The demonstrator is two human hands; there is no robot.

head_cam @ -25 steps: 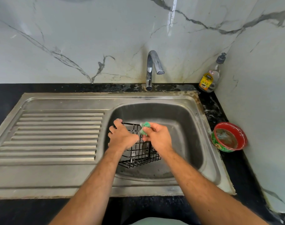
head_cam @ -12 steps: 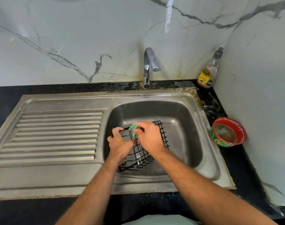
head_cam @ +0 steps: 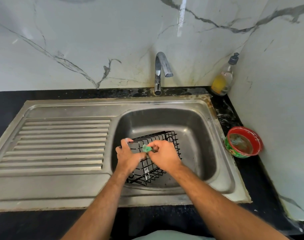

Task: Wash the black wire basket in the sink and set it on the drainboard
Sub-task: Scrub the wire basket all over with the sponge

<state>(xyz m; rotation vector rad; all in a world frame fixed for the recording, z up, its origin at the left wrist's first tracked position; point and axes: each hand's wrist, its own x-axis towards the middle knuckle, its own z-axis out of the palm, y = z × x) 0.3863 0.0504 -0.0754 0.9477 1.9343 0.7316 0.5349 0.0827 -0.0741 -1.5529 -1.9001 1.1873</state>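
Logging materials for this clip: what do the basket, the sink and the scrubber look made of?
Basket: thin black-coated metal wire, welded grid. Sink: stainless steel by its dull brushed sheen, stained. Scrubber, pinched in the right hand: green, probably synthetic pad.

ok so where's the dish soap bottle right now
In the head view the soap bottle stands on the black counter in the back right corner, against the marble wall, right of the tap and behind the red bowl.
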